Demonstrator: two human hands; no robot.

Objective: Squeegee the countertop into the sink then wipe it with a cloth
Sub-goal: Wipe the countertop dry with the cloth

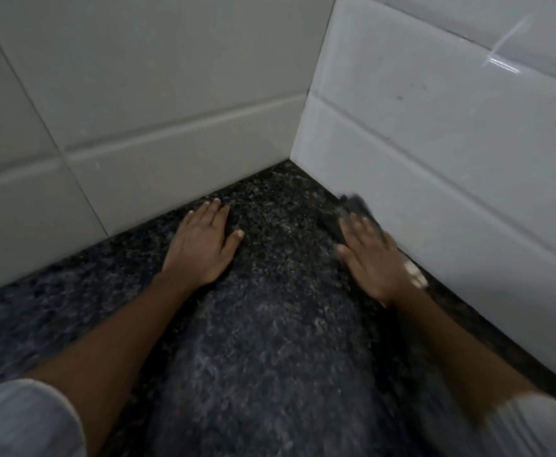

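Two hands are down on the dark speckled countertop, well apart, in the corner where the tiled walls meet at 12 o'clock. The left hand, at about 10 o'clock from the middle of the counter, lies flat with its fingers straight, holding nothing. The right hand, at 2 o'clock, presses straight fingers on a dark cloth hard against the right wall; it is blurred, so I judge it mid-wipe. Neither sink nor squeegee is in view.

What could go wrong, to my mind: most of the cloth is hidden under the palm, and with flat fingers rather than a grip it could slide out or bunch against the wall, leaving the seam at the tile unwiped. The dark cloth on dark stone also makes missed damp patches hard to spot. The bracing left hand may leave prints on the finished surface.
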